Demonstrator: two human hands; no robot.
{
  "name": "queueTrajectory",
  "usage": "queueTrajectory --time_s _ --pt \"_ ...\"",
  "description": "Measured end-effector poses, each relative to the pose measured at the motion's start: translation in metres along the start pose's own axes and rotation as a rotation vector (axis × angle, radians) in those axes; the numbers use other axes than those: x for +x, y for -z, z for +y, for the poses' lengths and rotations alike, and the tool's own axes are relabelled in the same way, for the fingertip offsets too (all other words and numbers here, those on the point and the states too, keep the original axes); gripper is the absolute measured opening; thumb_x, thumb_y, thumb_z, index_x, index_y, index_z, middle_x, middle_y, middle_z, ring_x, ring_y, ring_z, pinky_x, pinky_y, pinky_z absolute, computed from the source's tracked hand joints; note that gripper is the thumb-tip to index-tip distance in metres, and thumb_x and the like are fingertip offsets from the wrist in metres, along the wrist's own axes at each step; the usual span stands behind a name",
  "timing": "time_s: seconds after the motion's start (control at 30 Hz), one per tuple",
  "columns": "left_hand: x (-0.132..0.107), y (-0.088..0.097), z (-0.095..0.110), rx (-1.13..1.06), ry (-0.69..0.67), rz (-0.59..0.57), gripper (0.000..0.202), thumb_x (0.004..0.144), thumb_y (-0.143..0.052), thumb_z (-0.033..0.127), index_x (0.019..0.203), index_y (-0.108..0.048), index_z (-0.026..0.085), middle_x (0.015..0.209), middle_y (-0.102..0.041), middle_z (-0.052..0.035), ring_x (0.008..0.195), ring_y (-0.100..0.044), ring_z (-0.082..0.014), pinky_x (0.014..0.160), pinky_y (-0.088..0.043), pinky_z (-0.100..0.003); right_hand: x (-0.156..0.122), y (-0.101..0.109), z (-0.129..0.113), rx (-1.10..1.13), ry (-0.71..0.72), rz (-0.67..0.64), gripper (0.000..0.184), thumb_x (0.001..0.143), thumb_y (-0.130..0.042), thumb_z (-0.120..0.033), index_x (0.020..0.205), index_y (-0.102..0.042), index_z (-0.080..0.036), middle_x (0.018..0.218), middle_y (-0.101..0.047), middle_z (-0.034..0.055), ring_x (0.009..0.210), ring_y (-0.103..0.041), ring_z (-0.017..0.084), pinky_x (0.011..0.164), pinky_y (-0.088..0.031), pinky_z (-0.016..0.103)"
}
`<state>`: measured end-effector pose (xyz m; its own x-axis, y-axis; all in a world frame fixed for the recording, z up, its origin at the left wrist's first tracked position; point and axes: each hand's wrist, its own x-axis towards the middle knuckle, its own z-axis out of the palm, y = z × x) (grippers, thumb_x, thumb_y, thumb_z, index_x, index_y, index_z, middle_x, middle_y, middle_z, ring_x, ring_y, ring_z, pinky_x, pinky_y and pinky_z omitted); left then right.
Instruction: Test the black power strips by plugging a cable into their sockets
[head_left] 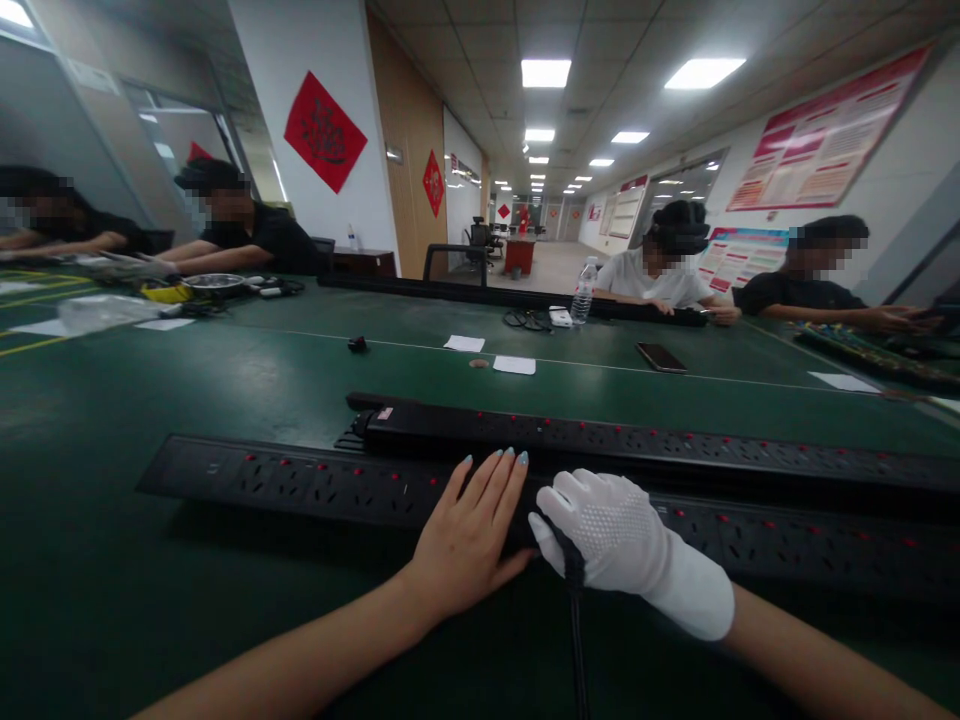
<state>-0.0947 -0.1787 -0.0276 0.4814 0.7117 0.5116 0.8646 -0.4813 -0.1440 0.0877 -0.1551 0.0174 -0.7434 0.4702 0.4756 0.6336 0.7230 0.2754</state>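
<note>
Black cable (577,650) nearest, rising from the bottom edge into the white-gloved right hand (615,530), with that grip clenched around it at the middle of the near power strip (289,485). Cannot tell whether plugged in, loose or merely pressed there: hidden by the glove. Beside it, bare left hand (469,530) laid flat on the strip, fingers stretched out, grasping nothing, probably steadying.

As a judgement, partway through a step rather than finished. Apparently done: strip laid lengthways across the green counter (97,600), outlets and red spots facing up, casing seemingly whole. Apparently left: whatever remains at the cable. No plug visible in the uncovered outlets.

Just behind, a second power strip (435,425), alike, untouched by either hand; no telling whether checked or waiting. Farther off, a small black part (358,345), two white cards (514,365), a phone (661,357), a bottle (584,290). Beyond, a co-worker in white (630,270) at a long black bar (450,290).
</note>
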Motion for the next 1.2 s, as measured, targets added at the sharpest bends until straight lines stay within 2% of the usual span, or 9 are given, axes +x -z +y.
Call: queueTrajectory --time_s 0.5,1.2 --pt "0.0004 0.0025 -0.0013 -0.028 0.008 -0.029 0.074 0.079 -0.044 0.048 0.137 -0.021 0.009 0.133 -0.039 -0.0117 0.119 -0.036 -0.0268 0.103 -0.022 -0.044 -0.0009 -0.0033 0.0017 0.020 0.001 -0.044 0.022 0.084 -0.038 -0.035 0.073 -0.053 -0.022 0.067 -0.052 0.0003 0.057 -0.036 0.013 0.054 -0.015 0.028" --pt "0.0006 0.0046 -0.0012 -0.030 -0.009 -0.021 0.072 0.078 -0.047 0.047 0.136 -0.025 0.009 0.133 -0.038 -0.0123 0.120 -0.036 -0.0271 0.102 -0.024 -0.044 -0.0002 -0.0012 0.0002 0.013 -0.005 -0.024 0.024 0.083 -0.038 -0.034 0.072 -0.054 -0.020 0.066 -0.052 0.0007 0.056 -0.036 0.012 0.052 -0.015 0.028"
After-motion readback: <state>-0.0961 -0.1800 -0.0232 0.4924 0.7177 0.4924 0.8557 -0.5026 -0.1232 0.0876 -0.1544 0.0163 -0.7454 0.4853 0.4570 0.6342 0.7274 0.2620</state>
